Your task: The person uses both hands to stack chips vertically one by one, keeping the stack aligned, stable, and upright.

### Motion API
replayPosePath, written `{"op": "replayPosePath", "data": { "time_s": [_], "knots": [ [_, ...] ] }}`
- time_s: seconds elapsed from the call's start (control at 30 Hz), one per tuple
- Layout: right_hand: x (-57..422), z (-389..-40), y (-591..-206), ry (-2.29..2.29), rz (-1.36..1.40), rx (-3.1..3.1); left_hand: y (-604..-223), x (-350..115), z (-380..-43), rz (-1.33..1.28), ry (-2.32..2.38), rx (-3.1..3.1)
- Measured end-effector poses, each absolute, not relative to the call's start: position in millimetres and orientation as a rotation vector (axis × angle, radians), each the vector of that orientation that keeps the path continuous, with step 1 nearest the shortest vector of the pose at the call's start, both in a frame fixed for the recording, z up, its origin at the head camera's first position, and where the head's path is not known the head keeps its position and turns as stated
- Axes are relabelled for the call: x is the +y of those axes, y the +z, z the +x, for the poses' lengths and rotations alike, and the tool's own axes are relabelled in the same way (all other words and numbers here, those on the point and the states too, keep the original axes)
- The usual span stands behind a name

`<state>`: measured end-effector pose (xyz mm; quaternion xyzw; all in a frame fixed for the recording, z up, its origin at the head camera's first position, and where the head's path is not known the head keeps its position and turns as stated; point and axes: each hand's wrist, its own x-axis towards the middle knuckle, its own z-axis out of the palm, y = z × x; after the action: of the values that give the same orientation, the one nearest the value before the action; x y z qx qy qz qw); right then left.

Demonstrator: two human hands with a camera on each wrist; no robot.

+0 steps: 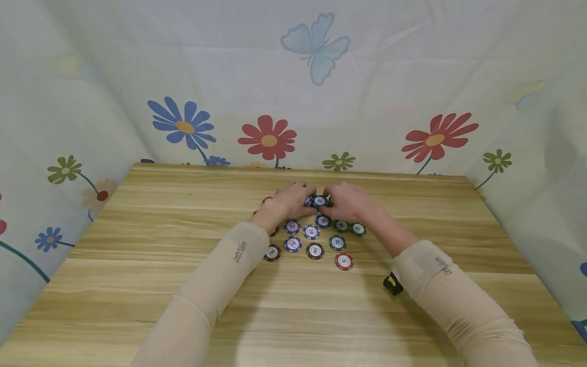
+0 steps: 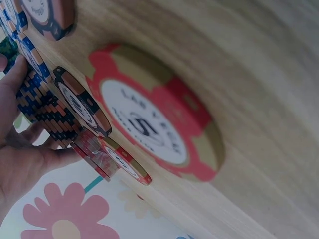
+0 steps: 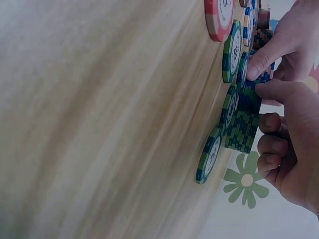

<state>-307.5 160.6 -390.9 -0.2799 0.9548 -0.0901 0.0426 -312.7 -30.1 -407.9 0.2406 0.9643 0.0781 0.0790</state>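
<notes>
Both hands meet over a row of poker chip stacks at the middle of the table. My left hand [image 1: 289,200] has thumb and fingers bent around a blue poker chip stack [image 1: 308,201]. Facing it, my right hand [image 1: 350,201] pinches a dark blue poker chip stack [image 1: 319,201] between thumb and forefinger. The right hand's other fingers curl beside a green chip stack [image 3: 241,132]. Past the left hand's fingers stand black-and-brown chips [image 2: 56,118] and a red stack [image 2: 92,155]. The hands partly hide the row in the head view.
Loose chips lie flat nearer the body: blue ones [image 1: 293,244], a brown one [image 1: 315,251], green ones [image 1: 337,242] and a red one [image 1: 344,261]. A small black object [image 1: 393,284] with a yellow mark sits by the right forearm. A flowered curtain [image 1: 367,102] hangs behind the wooden table [image 1: 293,316].
</notes>
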Motion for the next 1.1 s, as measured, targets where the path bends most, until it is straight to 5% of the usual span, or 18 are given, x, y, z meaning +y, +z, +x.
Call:
{"op": "replayPosePath", "data": {
  "time_s": [0.57, 1.1],
  "knots": [
    [194.1, -297.0, -392.6, -0.537, -0.929, 2.979, -407.1, -30.2, -312.3, 0.731, 0.257, 2.868],
    [224.5, -269.3, -393.7, -0.135, -0.846, 2.872, -401.8, -34.1, -307.6, 0.717, 0.378, 2.833]
  ]
}}
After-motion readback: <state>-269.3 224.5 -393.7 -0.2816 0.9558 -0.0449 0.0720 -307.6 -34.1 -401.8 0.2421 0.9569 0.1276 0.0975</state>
